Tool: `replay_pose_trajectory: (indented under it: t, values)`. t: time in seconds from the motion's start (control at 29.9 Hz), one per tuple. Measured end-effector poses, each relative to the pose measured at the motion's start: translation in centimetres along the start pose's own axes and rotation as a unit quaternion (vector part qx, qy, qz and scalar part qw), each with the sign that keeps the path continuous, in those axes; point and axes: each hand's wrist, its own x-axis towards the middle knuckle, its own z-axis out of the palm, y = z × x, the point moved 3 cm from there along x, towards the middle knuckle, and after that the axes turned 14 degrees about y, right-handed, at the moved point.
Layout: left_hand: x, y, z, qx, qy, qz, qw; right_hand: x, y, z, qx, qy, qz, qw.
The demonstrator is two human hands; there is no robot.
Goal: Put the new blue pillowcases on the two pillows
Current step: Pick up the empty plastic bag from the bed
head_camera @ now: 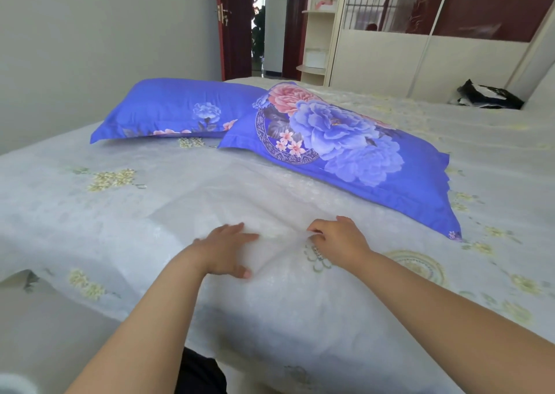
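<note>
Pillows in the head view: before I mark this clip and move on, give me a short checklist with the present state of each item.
1. Far pillow in a blue floral case: ok.
2. Near pillow in a blue floral case: ok.
3. Case openings closed and tucked: cannot tell, the open ends are not visible.
4. Pillows set side by side: not ok, the near one is angled and overlaps the far one's corner.
5. Hands free of the pillows: ok, left hand lies flat on the bedspread, right hand pinches it.
6. Old cases removed from the bed: cannot tell.
</note>
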Motion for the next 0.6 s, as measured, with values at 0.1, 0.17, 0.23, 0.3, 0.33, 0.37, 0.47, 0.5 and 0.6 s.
replay_pose_trajectory:
  t: [0.1, 0.17, 0.23, 0.3, 0.33, 0.37, 0.47, 0.5, 0.6]
  values:
    - [-1.8, -0.3, 1.6, 0.005, -0.018, -0.002, 1.0, -1.4, -1.0, -1.7, -0.039, 0.007, 0.021, 0.999]
    - [-3.1, 0.1, 2.7, -0.001, 0.007, -0.009, 1.0, -2.3, -1.0, -2.0, -0.075, 0.001, 0.014, 0.997]
    - [-3.5, 0.4, 3.2, -0.049, 0.079, -0.01, 0.996, -3.2, -0.7, -1.9, -0.043, -0.035, 0.001, 0.998]
    - [-3.8, 0.4, 2.5, -0.115, 0.179, -0.016, 0.977, -4.2, -0.2, -1.5, 0.069, -0.099, 0.02, 0.992]
    - [-4.1, 0.5, 2.0, -0.15, 0.219, -0.019, 0.964, -4.5, 0.4, -1.3, 0.126, -0.104, 0.033, 0.986]
    - [-4.2, 0.4, 1.6, -0.184, 0.243, -0.019, 0.952, -4.7, 1.1, -1.3, 0.164, -0.077, 0.043, 0.982]
    - [-5.3, 0.2, 1.1, -0.279, 0.256, -0.04, 0.925, -5.1, 4.0, -1.6, 0.25, 0.093, 0.135, 0.954]
    - [-5.6, 0.0, 1.0, -0.325, 0.253, -0.064, 0.909, -5.4, 5.3, -1.7, 0.274, 0.147, 0.185, 0.932]
    - [-5.9, -1.2, 0.7, -0.429, 0.275, -0.115, 0.853, -6.3, 8.0, -1.5, 0.257, 0.147, 0.27, 0.916]
